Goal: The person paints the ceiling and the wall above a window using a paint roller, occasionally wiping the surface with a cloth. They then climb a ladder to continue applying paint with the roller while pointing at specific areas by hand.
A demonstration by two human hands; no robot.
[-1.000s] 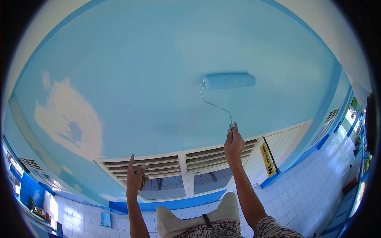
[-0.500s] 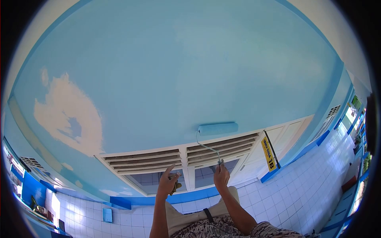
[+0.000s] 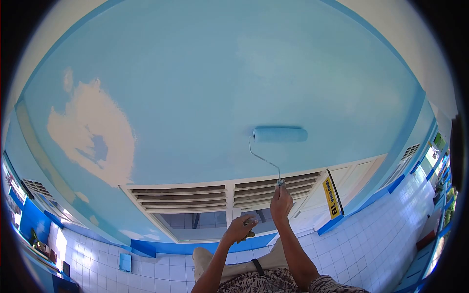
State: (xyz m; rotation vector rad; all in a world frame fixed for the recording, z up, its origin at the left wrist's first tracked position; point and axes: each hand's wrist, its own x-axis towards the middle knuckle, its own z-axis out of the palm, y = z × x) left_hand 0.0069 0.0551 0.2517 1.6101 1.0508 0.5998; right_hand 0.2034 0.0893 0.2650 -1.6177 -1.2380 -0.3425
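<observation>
The fluffy blue paint roller (image 3: 279, 134) lies sideways on the blue ceiling (image 3: 195, 73), straight up-frame from the right hand (image 3: 282, 201) squeezing its handle (left hand (image 3: 239, 229), lower down, pinches something small).

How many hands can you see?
2. The right hand is raised, gripping the paint roller handle below the blue ceiling. The left hand is lower, beside it, holding something small I cannot make out.
</observation>
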